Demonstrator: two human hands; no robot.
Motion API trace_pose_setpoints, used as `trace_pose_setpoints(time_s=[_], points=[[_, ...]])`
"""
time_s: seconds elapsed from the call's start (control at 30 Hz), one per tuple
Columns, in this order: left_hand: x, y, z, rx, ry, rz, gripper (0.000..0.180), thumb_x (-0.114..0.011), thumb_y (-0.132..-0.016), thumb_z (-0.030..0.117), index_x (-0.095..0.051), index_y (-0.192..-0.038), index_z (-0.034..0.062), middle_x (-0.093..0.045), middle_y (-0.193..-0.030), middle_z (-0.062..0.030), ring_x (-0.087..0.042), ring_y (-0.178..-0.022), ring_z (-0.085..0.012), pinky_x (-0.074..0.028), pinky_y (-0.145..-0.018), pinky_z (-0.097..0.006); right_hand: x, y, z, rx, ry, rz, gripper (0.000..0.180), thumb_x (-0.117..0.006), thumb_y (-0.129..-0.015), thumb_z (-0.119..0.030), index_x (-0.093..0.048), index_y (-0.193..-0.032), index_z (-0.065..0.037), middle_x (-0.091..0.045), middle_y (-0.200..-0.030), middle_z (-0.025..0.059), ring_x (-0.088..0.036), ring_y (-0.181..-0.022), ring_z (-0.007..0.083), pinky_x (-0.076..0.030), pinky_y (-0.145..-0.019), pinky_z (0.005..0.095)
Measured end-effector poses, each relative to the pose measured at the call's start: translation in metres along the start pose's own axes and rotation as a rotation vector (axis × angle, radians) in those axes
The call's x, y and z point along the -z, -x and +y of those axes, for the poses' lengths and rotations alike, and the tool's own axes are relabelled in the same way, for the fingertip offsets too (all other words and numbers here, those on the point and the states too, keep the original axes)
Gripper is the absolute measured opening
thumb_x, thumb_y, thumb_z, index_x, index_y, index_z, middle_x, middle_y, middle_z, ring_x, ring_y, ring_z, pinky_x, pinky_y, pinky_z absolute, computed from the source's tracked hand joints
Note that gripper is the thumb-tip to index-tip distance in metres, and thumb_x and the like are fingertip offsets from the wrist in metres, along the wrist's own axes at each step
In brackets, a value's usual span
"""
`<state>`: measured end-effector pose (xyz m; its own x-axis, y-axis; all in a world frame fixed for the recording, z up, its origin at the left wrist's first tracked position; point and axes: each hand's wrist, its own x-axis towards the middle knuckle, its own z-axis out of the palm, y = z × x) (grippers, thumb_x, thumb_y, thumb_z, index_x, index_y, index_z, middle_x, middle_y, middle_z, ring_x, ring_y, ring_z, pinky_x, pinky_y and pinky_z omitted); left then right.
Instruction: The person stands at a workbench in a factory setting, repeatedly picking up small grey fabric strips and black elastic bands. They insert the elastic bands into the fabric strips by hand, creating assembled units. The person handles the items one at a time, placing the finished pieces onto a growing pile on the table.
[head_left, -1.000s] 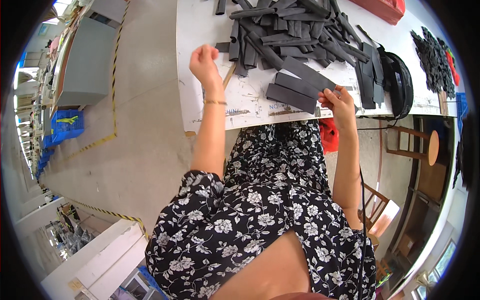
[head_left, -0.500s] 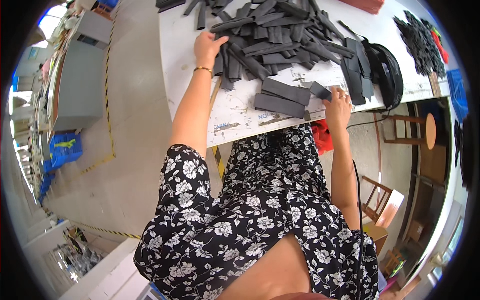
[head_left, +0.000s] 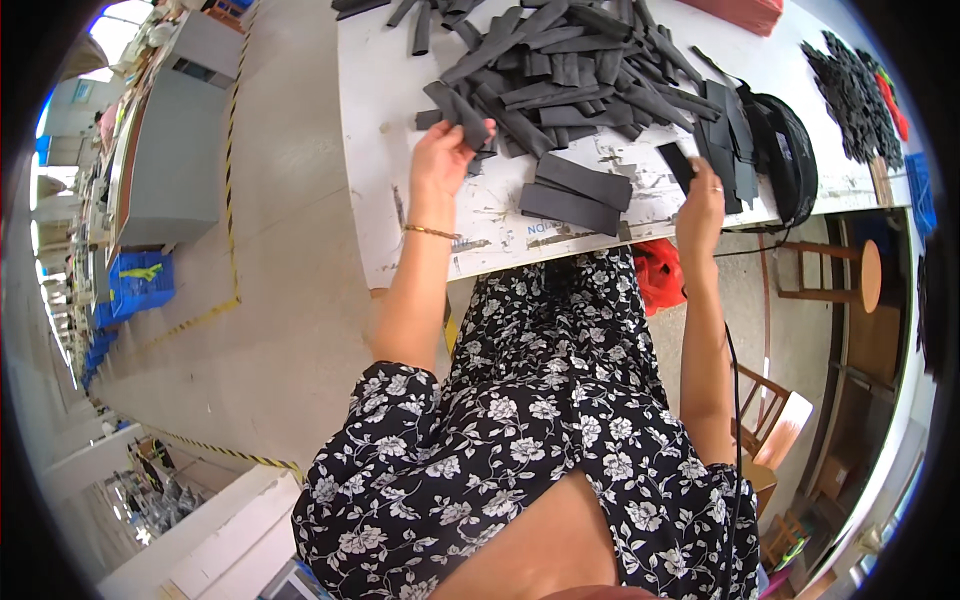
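A single head-worn fisheye camera looks steeply down from above the person. The white table fills the picture toward twelve o'clock, near enough to show the strips on it. The floral dress lies toward six, concrete floor toward nine. Edges bend at the rim.

Strip pile on table rear; bag right w/ stool below.

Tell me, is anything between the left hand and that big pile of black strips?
No. The left hand is already at the near edge of the pile of black strips and has one black strip in its grip. The right hand holds another small strip.
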<state>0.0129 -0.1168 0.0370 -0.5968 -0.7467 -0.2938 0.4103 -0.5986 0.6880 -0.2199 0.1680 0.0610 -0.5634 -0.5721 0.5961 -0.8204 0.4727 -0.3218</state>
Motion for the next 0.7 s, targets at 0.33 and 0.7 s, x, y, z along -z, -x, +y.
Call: trace_pose_setpoints(time_s=[0.33, 0.7], points=[[-0.036, 0.028, -0.015, -0.009, 0.239, -0.104, 0.040, -0.062, -0.095, 0.039, -0.060, -0.108, 0.0017, -0.060, -0.087, -0.0080, -0.055, -0.075, -0.0178, -0.045, -0.067, -0.031, 0.015, -0.006, -0.129, 0.016, -0.575, -0.342, 0.035, -0.074, -0.083, -0.012, -0.047, -0.102, 0.000, -0.054, -0.092, 0.0163, -0.053, -0.081, 0.0336, -0.044, -0.075, 0.0419], [-0.050, 0.055, 0.004, 0.018, 0.151, -0.156, 0.041, -0.050, -0.099, 0.035, -0.057, -0.122, 0.0014, -0.067, -0.106, -0.0154, -0.065, -0.100, -0.0304, -0.053, -0.080, -0.041, 0.032, -0.009, -0.142, -0.028, -0.660, -0.428, 0.044, -0.074, -0.080, -0.008, -0.058, -0.121, -0.002, -0.060, -0.109, 0.0164, -0.059, -0.097, 0.0329, -0.047, -0.086, 0.0378]])
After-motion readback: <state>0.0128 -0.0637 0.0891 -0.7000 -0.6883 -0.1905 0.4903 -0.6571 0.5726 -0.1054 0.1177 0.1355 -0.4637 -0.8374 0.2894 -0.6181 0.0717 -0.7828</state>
